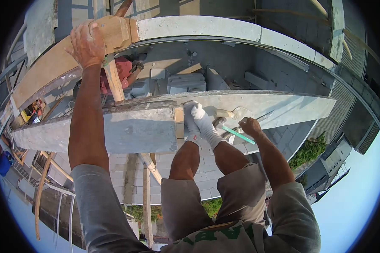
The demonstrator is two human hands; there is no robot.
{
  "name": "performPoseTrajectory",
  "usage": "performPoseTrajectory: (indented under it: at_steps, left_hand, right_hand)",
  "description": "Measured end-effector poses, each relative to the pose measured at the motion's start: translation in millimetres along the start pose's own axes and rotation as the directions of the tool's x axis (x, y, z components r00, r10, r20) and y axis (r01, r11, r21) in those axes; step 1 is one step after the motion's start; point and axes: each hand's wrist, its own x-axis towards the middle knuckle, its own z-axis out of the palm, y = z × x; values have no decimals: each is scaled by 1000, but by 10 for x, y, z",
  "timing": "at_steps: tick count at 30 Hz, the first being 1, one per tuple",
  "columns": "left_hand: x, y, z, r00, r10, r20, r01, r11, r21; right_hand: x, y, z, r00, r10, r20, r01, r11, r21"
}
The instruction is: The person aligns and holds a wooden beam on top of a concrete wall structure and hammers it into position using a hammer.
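My left hand (88, 44) lies over a wooden beam (114, 31) at the upper left, its fingers apart against the wood. My right hand (251, 126) is closed low over the grey plank (283, 107); what it holds, if anything, is hidden. Beside its fingers lies a flat metal blade (241, 113). Just left of it is a tool with a green handle (239, 135), its dark head near my foot. A short wooden piece (224, 113) lies between the blade and my white-socked feet (197, 111).
A pale block wall top (198, 27) curves across the upper view. Below the planks, a person in a red top (121, 69) bends near stacked grey blocks (186, 82). A wooden post (113, 80) stands by my left forearm. Drops show around the planks.
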Motion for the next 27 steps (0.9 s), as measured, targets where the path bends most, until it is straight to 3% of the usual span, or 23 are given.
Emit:
performPoseTrajectory:
  at_steps: [1,2,3,6,10,15,17,22,27]
  left_hand:
    - [-3,16,-2,1000,9,-5,-9,1000,1]
    - [-26,24,-24,1000,20,-4,-20,1000,3]
    - [-17,39,-42,1000,16,5,-16,1000,2]
    - [11,26,-51,1000,16,11,-17,1000,20]
    - [86,56,-106,995,92,33,-90,993,-77]
    - [64,111,-158,997,73,36,-72,996,-45]
    - [83,145,-174,996,83,38,-81,995,-54]
    - [47,108,-156,997,75,29,-76,997,18]
    - [59,147,-153,989,149,5,-149,989,14]
  right_hand:
    - [-41,-72,39,997,48,65,-48,999,-9]
    - [52,65,283,993,-7,120,20,994,-108]
    - [23,-6,333,983,88,163,-75,993,-88]
    - [155,-2,680,962,131,238,-120,991,-60]
    - [438,155,1269,982,122,144,-99,983,-152]
    - [603,204,1698,990,108,91,-106,994,-17]
    - [608,283,1767,998,37,44,-37,999,-13]
    - [244,-12,1261,976,17,217,-28,998,52]
    - [25,-170,1054,967,117,226,-144,984,107]
